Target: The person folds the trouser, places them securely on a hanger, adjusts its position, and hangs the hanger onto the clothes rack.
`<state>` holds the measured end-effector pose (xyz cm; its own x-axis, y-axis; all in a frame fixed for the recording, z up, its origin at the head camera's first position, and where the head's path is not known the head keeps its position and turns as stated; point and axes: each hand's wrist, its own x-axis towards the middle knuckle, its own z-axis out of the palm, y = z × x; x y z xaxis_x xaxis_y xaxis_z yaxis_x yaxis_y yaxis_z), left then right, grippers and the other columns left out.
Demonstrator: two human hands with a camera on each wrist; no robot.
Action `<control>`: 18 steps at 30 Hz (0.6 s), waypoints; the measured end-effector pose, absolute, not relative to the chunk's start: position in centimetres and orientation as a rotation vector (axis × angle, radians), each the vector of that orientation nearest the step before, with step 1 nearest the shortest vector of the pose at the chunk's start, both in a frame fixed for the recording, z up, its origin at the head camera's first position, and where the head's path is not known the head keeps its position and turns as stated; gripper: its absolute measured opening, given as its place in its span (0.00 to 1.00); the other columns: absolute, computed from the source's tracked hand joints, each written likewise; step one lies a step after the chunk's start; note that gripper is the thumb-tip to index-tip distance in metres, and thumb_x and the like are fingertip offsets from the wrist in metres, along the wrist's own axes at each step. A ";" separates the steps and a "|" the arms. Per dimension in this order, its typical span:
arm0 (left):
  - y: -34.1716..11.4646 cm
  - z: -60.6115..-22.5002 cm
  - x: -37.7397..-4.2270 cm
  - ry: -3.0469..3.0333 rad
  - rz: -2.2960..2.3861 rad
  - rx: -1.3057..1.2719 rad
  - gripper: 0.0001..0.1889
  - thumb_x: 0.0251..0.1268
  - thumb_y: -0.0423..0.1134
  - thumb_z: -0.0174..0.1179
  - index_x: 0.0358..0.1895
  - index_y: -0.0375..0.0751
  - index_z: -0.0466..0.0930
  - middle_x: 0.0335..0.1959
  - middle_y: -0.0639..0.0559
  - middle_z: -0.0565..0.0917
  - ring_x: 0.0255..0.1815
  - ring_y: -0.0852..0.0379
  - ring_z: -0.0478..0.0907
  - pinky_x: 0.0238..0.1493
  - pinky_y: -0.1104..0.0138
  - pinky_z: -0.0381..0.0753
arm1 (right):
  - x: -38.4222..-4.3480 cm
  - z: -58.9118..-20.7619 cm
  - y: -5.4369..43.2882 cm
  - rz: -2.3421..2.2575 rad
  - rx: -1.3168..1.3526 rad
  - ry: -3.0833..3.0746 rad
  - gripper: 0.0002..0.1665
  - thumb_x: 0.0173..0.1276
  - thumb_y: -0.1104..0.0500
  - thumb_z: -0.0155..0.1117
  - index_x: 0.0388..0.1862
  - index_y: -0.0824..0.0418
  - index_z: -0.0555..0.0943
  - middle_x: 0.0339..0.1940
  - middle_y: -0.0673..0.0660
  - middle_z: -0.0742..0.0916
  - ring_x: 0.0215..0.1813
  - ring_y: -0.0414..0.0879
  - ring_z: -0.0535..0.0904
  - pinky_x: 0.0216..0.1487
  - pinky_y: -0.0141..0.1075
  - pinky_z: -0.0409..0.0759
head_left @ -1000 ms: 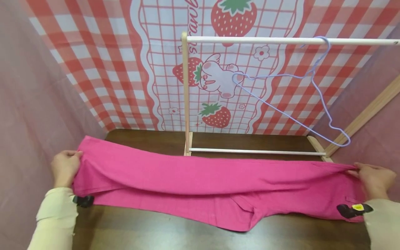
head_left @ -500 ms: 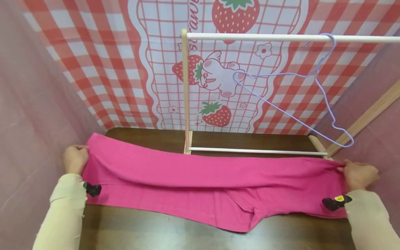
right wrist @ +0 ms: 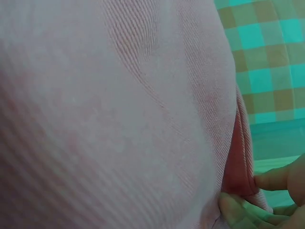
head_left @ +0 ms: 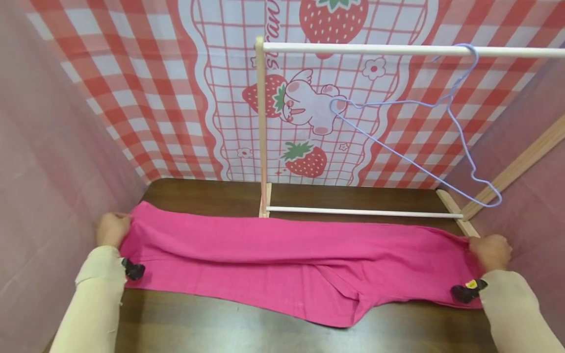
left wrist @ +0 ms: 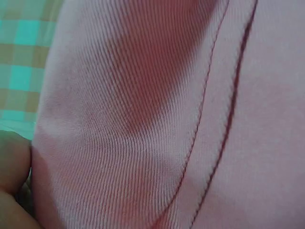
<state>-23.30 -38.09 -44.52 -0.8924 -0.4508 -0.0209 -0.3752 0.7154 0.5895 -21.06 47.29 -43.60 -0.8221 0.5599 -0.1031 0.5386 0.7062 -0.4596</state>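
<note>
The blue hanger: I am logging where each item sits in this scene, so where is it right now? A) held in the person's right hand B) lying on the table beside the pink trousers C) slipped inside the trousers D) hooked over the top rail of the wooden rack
D: the blue hanger hangs tilted by its hook from the top rail, while the left hand and the right hand each grip an end of the pink trousers.

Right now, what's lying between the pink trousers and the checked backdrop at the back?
In the head view, a bare strip of brown table and the wooden rack's base rail lie between the pink trousers and the checked backdrop.
</note>
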 end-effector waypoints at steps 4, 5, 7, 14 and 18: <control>-38.0 -44.5 -22.5 -2.790 -0.977 0.713 0.27 0.73 0.46 0.45 0.54 0.20 0.75 0.56 0.23 0.75 0.56 0.25 0.71 0.57 0.44 0.72 | -21.5 -43.6 47.6 0.793 -0.935 -2.856 0.34 0.66 0.53 0.48 0.52 0.86 0.65 0.59 0.87 0.66 0.60 0.82 0.61 0.60 0.66 0.66; -37.9 -44.5 -22.2 -2.788 -0.977 0.726 0.28 0.73 0.48 0.44 0.55 0.20 0.75 0.56 0.23 0.74 0.57 0.25 0.71 0.57 0.44 0.71 | -21.4 -43.6 47.6 0.807 -0.916 -2.848 0.34 0.67 0.53 0.50 0.53 0.86 0.64 0.58 0.87 0.66 0.60 0.82 0.61 0.60 0.66 0.65; -37.8 -44.6 -21.7 -2.782 -0.993 0.753 0.31 0.74 0.50 0.41 0.56 0.19 0.73 0.58 0.22 0.73 0.58 0.25 0.70 0.59 0.43 0.71 | -21.1 -43.7 47.5 0.842 -0.887 -2.824 0.38 0.68 0.52 0.53 0.59 0.86 0.59 0.59 0.87 0.66 0.61 0.83 0.59 0.62 0.66 0.63; -38.0 -44.8 -19.7 -2.816 -1.041 0.830 0.37 0.75 0.57 0.35 0.61 0.20 0.69 0.62 0.20 0.68 0.61 0.24 0.67 0.62 0.42 0.68 | -20.3 -43.5 46.2 0.856 -0.824 -2.754 0.41 0.69 0.53 0.53 0.71 0.78 0.53 0.66 0.84 0.65 0.65 0.82 0.57 0.66 0.65 0.60; -38.4 -44.8 -18.9 -2.890 -1.030 0.825 0.40 0.74 0.60 0.35 0.62 0.19 0.66 0.62 0.19 0.66 0.62 0.24 0.66 0.63 0.42 0.67 | -19.9 -43.2 45.1 0.766 -0.644 -2.760 0.33 0.69 0.55 0.56 0.65 0.77 0.65 0.59 0.80 0.74 0.58 0.79 0.67 0.54 0.62 0.68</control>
